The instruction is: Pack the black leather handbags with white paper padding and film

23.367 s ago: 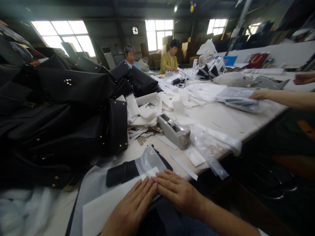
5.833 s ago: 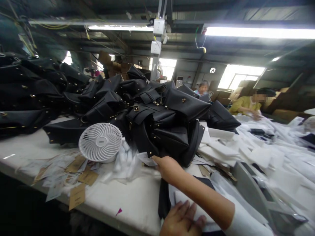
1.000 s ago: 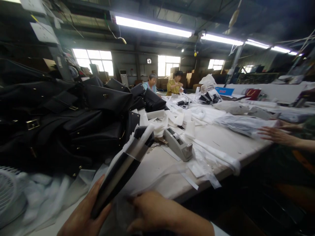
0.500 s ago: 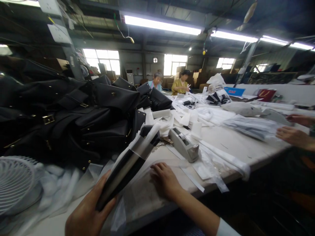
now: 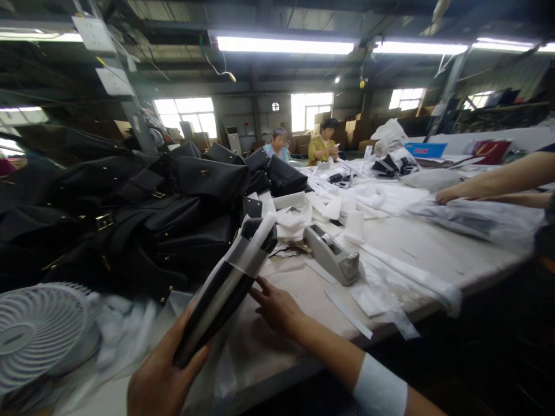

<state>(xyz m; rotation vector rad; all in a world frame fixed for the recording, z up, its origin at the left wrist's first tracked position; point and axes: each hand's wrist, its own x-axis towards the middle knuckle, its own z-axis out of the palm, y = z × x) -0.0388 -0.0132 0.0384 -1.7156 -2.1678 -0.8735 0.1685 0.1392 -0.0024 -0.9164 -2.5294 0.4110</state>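
My left hand [image 5: 162,370] is wrapped round the lower end of a black strap bundle [image 5: 212,303]. The bundle is tilted up to the right. White foam strips run along it, and a translucent band goes round its upper part. My right hand [image 5: 277,306] is just right of the bundle, low over the table [image 5: 295,277], its fingers stretched out and apart. Whether its fingertips touch the bundle's side, I cannot tell. A grey tape dispenser [image 5: 332,254] stands beyond my right hand.
Black bags [image 5: 130,202] are heaped at the left behind a white fan [image 5: 34,338]. White foam pieces [image 5: 299,211] lie scattered mid-table. At the right, a co-worker's arm [image 5: 498,176] reaches over a plastic-wrapped item [image 5: 477,219]. Two people [image 5: 323,147] sit at the far side.
My right hand has moved left and up, closer to the strap bundle. The co-worker's hands have come further over the plastic-wrapped item. My left hand still holds the bundle.
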